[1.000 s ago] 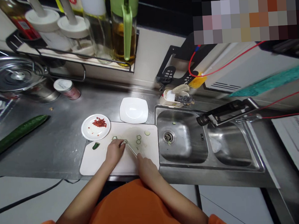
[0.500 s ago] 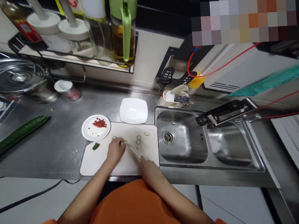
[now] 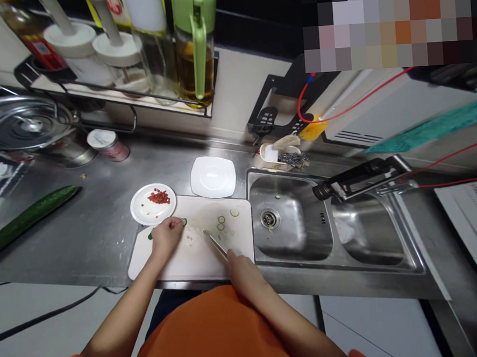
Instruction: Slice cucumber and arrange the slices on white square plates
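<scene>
I can read nothing here. The bottle with the red and yellow label [image 3: 111,3] on my rack shows a white mark too blurred to make out, and the red label on the dark bottle [image 3: 38,48] and the small tin [image 3: 107,145] are equally unreadable.

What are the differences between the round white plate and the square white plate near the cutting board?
The round plate has a circular rim, while the square plate has four rounded corners. The round plate holds chopped red pieces; the square plate holds nothing. The round plate sits at the far left corner of the cutting board, near the left hand; the square plate sits behind the board's middle. Both are white and lie flat on the steel counter.
</scene>
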Action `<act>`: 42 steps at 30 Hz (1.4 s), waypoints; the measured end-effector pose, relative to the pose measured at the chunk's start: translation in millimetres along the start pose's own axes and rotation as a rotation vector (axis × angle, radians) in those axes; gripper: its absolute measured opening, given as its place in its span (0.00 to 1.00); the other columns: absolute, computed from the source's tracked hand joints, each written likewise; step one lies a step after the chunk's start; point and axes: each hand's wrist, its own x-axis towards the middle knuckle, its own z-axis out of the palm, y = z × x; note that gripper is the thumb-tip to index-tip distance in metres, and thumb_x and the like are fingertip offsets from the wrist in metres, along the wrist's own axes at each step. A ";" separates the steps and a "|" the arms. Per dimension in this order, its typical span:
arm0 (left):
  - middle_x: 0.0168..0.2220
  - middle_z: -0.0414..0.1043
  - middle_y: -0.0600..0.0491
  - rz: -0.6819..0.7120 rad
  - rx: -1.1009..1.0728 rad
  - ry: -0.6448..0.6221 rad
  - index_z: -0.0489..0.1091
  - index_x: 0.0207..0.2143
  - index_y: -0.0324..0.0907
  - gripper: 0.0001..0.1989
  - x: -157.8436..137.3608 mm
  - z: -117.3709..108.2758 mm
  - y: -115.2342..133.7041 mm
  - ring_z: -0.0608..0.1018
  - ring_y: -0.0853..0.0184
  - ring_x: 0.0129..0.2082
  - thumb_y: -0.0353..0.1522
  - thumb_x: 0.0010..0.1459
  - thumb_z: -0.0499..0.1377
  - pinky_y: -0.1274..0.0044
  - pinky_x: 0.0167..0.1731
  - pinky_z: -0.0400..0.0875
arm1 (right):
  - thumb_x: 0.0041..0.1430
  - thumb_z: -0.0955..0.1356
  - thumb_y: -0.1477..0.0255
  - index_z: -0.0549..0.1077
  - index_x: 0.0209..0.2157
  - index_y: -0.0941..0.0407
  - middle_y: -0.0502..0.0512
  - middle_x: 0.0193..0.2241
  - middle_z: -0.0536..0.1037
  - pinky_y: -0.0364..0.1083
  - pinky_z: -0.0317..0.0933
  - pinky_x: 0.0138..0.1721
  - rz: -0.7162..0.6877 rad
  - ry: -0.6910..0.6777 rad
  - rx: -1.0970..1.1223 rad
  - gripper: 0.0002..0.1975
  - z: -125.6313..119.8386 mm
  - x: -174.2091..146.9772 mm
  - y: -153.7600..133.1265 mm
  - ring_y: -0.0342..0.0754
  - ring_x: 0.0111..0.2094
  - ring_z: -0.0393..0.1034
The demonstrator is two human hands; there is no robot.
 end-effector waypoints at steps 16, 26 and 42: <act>0.38 0.73 0.50 0.497 0.164 -0.310 0.73 0.41 0.43 0.13 18.0 37.9 50.2 0.74 0.66 0.37 0.34 0.53 0.55 0.76 0.40 0.66 | 0.58 0.54 0.83 0.62 0.49 0.59 0.63 0.36 0.75 0.45 0.62 0.37 -0.014 0.031 -0.052 0.19 3.7 1.7 0.3 0.53 0.42 0.71; 0.39 0.68 0.50 0.746 0.496 -0.593 0.73 0.32 0.43 0.10 26.7 69.2 83.3 0.72 0.66 0.37 0.31 0.55 0.51 0.77 0.33 0.64 | 0.58 0.54 0.84 0.60 0.52 0.59 0.64 0.36 0.75 0.46 0.61 0.38 -0.010 0.017 -0.006 0.21 10.5 5.5 4.3 0.53 0.42 0.71; 0.27 0.74 0.57 0.209 0.127 -0.317 0.73 0.30 0.44 0.07 7.0 15.7 48.7 0.72 0.70 0.28 0.34 0.51 0.56 0.79 0.30 0.61 | 0.59 0.55 0.83 0.61 0.49 0.58 0.62 0.35 0.75 0.45 0.61 0.36 -0.019 0.036 -0.047 0.18 7.7 5.8 3.9 0.52 0.41 0.71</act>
